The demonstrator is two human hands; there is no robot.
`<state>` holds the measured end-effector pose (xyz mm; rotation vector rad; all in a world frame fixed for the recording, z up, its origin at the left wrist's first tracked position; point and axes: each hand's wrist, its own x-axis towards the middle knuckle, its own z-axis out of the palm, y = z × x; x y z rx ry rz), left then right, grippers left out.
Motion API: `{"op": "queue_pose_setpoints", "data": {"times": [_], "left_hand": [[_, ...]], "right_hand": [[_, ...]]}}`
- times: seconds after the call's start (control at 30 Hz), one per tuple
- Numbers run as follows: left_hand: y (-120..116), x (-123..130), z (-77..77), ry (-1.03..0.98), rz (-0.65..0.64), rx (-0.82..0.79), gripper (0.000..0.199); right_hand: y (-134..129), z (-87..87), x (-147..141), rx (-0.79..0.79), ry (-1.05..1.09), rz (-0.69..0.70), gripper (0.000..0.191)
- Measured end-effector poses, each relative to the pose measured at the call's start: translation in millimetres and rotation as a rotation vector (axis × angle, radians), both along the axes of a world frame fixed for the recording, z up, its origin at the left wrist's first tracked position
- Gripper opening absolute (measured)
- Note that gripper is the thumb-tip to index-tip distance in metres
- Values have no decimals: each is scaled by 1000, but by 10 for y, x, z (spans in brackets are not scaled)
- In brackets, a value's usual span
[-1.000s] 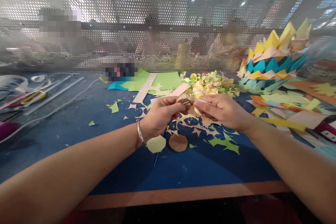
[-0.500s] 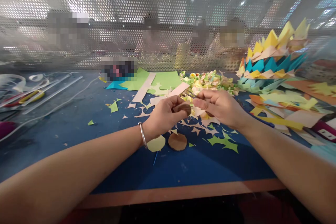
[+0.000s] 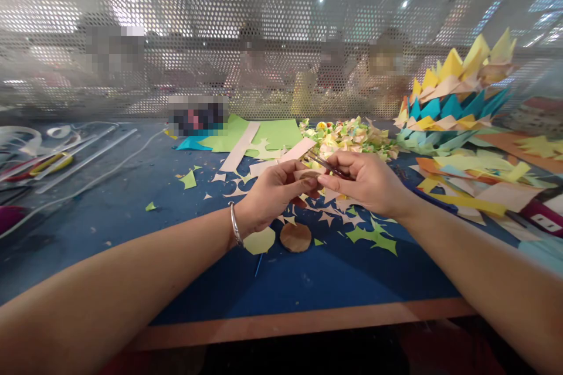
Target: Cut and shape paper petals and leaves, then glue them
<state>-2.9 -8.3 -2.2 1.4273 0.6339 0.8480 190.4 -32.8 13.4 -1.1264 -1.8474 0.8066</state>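
My left hand (image 3: 275, 190), with a silver bangle at the wrist, pinches a small brown disc (image 3: 309, 176) between thumb and fingers. My right hand (image 3: 367, 183) is closed around a slim dark two-pronged metal tool (image 3: 328, 164); whether it is tweezers or small scissors I cannot tell. The right thumb and fingertips meet the disc's right edge, and the tool points up and left above it. Below the hands, a brown round piece (image 3: 295, 238) lies flat on the table beside a pale yellow paper round (image 3: 260, 241).
Paper scraps (image 3: 373, 238) litter the blue table (image 3: 211, 281). Behind my hands are green sheets (image 3: 281, 132) and a heap of small paper pieces (image 3: 352, 135). A layered folded-paper stack (image 3: 457, 102) stands right, above paper strips (image 3: 484, 181). Yellow-handled scissors (image 3: 53, 164) and a cable (image 3: 109, 167) lie left.
My hands have come together, the right one moving left to meet the disc. The disc has tilted flatter in my left hand, and more of the metal tool shows.
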Motion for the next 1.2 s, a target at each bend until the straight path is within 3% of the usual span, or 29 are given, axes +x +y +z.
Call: {"op": "queue_pose_setpoints", "data": {"times": [0.2, 0.47, 0.77, 0.93, 1.2], "left_hand": [[54, -6, -21, -76, 113, -75, 14], [97, -1, -8, -169, 251, -112, 10], [70, -1, -8, -254, 203, -83, 10], [54, -6, -20, -200, 96, -95, 13], [20, 1, -12, -161, 56, -98, 15]], "right_hand": [[-20, 38, 0, 17, 66, -41, 39], [8, -19, 66, -211, 50, 38, 48], [26, -34, 46, -328, 132, 47, 49], [3, 1, 34, -321, 141, 106, 48], [-1, 8, 41, -247, 59, 78, 51]]}}
